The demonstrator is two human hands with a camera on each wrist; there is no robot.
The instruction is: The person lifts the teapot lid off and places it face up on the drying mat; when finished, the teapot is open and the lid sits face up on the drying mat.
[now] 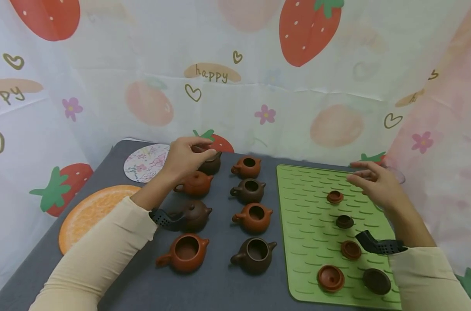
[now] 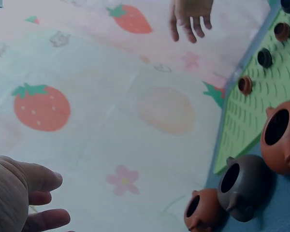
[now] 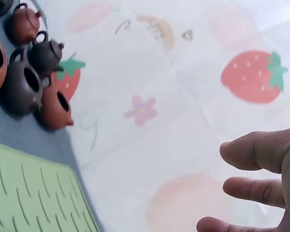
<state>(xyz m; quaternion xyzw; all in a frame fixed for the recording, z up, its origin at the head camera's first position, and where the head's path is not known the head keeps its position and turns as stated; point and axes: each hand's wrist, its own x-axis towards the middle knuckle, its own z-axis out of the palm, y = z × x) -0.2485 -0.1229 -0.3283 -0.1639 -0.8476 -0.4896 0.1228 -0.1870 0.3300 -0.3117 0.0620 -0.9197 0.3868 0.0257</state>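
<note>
My left hand (image 1: 186, 159) hovers over a dark brown teapot (image 1: 210, 166) at the back of the left row, its fingers loosely bent and holding nothing. That teapot has its lid on in the right wrist view. Before it stand a lidded orange-red teapot (image 1: 198, 184), a lidded dark teapot (image 1: 196, 214) and a lidless orange-red one (image 1: 188, 264). Over the back right of the green mat (image 1: 301, 242), my right hand (image 1: 379, 183) hangs with fingers apart and nothing in them. Below it lies a small red lid (image 1: 335, 198), with a dark lid (image 1: 344, 222) nearer me.
The right row holds several lidless teapots, a dark one (image 1: 254, 261) nearest me. More lids, including a large dark one (image 1: 377, 281), lie on the mat's near part. At left are an orange round mat (image 1: 83, 216) and a flowered white disc (image 1: 143, 164). A printed curtain (image 1: 235, 108) hangs behind.
</note>
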